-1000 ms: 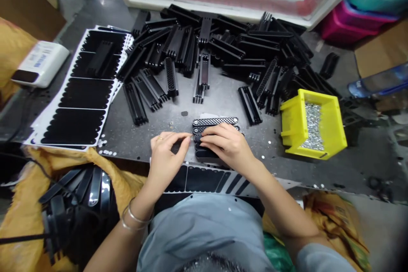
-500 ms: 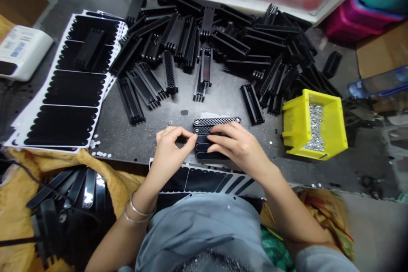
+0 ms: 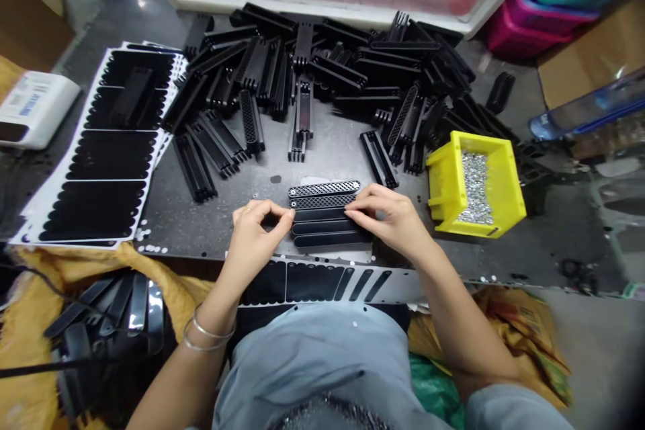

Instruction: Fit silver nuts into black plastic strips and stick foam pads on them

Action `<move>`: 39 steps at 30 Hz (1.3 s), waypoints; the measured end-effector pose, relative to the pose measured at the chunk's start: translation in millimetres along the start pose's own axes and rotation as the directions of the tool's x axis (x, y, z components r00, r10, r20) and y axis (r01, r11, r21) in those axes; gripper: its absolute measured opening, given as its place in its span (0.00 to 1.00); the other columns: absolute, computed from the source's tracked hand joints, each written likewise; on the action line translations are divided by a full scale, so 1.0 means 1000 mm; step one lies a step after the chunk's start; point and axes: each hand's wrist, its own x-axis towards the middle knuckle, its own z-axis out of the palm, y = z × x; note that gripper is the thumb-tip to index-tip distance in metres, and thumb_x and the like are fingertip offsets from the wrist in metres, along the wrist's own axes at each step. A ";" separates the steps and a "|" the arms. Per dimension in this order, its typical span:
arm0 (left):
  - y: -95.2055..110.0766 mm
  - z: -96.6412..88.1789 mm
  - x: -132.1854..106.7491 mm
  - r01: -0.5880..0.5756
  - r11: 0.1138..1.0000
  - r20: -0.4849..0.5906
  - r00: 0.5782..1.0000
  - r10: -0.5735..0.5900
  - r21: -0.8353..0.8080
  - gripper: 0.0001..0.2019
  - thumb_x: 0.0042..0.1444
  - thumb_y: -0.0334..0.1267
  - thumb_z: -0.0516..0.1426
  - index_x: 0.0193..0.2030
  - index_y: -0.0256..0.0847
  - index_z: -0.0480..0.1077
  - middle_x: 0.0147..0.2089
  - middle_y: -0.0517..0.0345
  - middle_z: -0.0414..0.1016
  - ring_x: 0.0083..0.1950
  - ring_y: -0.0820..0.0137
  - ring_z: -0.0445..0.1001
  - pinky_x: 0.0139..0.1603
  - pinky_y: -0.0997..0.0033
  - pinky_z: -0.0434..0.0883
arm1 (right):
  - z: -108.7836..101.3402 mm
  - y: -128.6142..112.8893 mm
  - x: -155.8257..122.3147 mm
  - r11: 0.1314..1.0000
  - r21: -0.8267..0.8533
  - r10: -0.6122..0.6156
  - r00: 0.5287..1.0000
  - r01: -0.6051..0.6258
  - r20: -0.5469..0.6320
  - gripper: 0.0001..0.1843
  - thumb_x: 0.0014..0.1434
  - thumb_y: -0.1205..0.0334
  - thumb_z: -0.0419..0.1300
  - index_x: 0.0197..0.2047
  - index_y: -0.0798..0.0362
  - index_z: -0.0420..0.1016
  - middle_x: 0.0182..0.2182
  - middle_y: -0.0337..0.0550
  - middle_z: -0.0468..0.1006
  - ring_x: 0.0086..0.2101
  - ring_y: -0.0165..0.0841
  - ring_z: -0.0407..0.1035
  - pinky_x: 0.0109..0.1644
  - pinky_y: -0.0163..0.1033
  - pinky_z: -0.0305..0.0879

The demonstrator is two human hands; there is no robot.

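Observation:
Several black plastic bars lie side by side at the front of the table. The two farthest, such as the lattice-faced bar (image 3: 325,201), show a cross-hatched surface and small metal dots at their ends. Nearer ones have smooth black tops, like the smooth bar (image 3: 330,240). My left hand (image 3: 259,230) pinches thumb and forefinger at the left end of a smooth black strip (image 3: 320,215), which lies over the third bar. At its right end, my right hand (image 3: 390,216) has its thumb and fingertips closed. Whether the strip touches the bar along its whole length is unclear.
A heap of black bars (image 3: 302,47) covers the back of the table. Sheets of black stickers (image 3: 113,154) lie left; another sticker sheet (image 3: 312,281) is at my lap. A yellow bin (image 3: 511,188) of small metal pieces stands right. A yellow sack (image 3: 30,322) holds black parts.
My right hand has drawn back rightward from over the bars to the strip's right end, uncovering more of them. My left hand stays pinched at the left end. The view has shifted slightly.

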 end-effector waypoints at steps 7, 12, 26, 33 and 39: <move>0.016 0.010 -0.069 -0.342 0.911 -0.084 0.926 0.369 0.229 0.03 0.69 0.34 0.57 0.48 0.42 0.72 0.44 0.57 0.81 0.46 0.66 0.77 0.54 0.64 0.65 | -0.005 -0.047 -0.068 0.997 -0.075 0.019 0.997 -0.024 -0.072 0.10 0.69 0.69 0.61 0.51 0.51 0.78 0.40 0.44 0.76 0.40 0.34 0.74 0.45 0.39 0.75; 0.011 0.043 -0.097 -0.427 0.880 0.066 0.904 0.423 0.208 0.13 0.70 0.32 0.57 0.59 0.41 0.71 0.53 0.50 0.80 0.56 0.60 0.73 0.60 0.59 0.63 | 0.046 -0.048 -0.104 0.973 -0.228 -0.027 1.000 0.023 -0.011 0.15 0.72 0.68 0.57 0.58 0.61 0.76 0.41 0.53 0.77 0.40 0.38 0.75 0.42 0.41 0.76; -0.003 0.047 -0.084 -0.501 0.853 -0.156 0.840 0.520 0.150 0.12 0.65 0.31 0.63 0.54 0.48 0.75 0.44 0.56 0.79 0.47 0.66 0.76 0.53 0.62 0.67 | -0.003 -0.052 -0.051 0.847 0.505 0.214 0.976 -0.166 -0.039 0.10 0.67 0.59 0.65 0.51 0.44 0.75 0.47 0.43 0.72 0.34 0.30 0.73 0.37 0.39 0.77; -0.002 -0.001 -0.016 -0.124 0.982 -0.177 0.973 0.148 0.140 0.06 0.68 0.39 0.59 0.47 0.48 0.78 0.45 0.59 0.84 0.51 0.60 0.77 0.59 0.54 0.62 | 0.040 -0.030 0.039 0.966 -0.164 -0.190 0.978 0.201 0.083 0.14 0.73 0.65 0.57 0.57 0.49 0.79 0.48 0.48 0.81 0.46 0.39 0.75 0.51 0.47 0.73; -0.006 0.000 0.001 -0.053 0.999 -0.080 0.995 0.053 -0.002 0.09 0.68 0.42 0.57 0.39 0.48 0.79 0.38 0.61 0.84 0.47 0.62 0.77 0.59 0.55 0.62 | 0.043 -0.020 0.044 0.964 -0.075 -0.245 0.960 0.256 0.133 0.09 0.72 0.63 0.59 0.47 0.51 0.82 0.45 0.47 0.82 0.42 0.37 0.72 0.48 0.45 0.72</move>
